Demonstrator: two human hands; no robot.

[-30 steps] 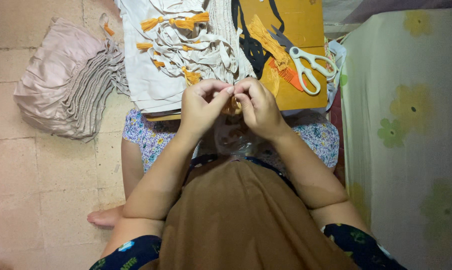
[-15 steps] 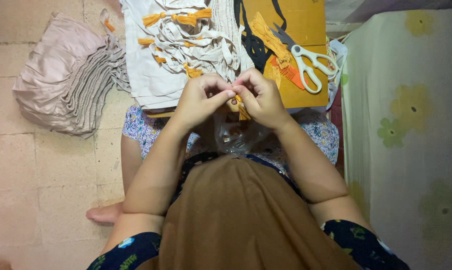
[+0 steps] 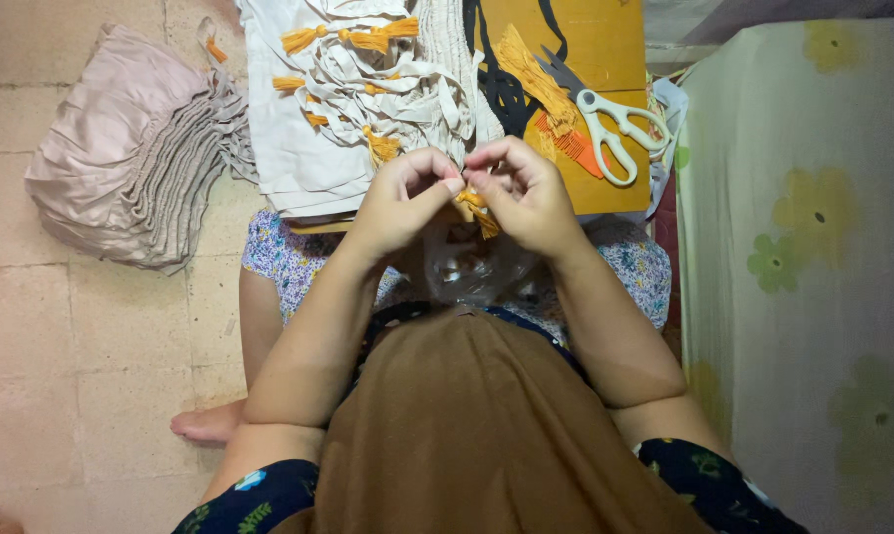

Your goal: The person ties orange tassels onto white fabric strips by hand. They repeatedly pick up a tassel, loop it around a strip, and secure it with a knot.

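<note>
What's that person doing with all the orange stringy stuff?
A person sitting on the floor pinches a small orange tassel between the left hand and the right hand, fingertips close together above the lap. In front lies a pile of cream fabric strips with more orange tassels on them. White-handled scissors and an orange comb rest on a yellow board. A stack of pinkish folded cloth sits to the left.

Most of the orange tassel (image 3: 478,210) is hidden between the fingertips of the left hand (image 3: 404,198) and the right hand (image 3: 528,196); how it is gripped cannot be told. Above the hands, the pile of cream cloth (image 3: 313,148) and the yellow board (image 3: 605,49) run off the top edge. The clear plastic bag (image 3: 471,267) below the hands is blurred, its contents unreadable.
</note>
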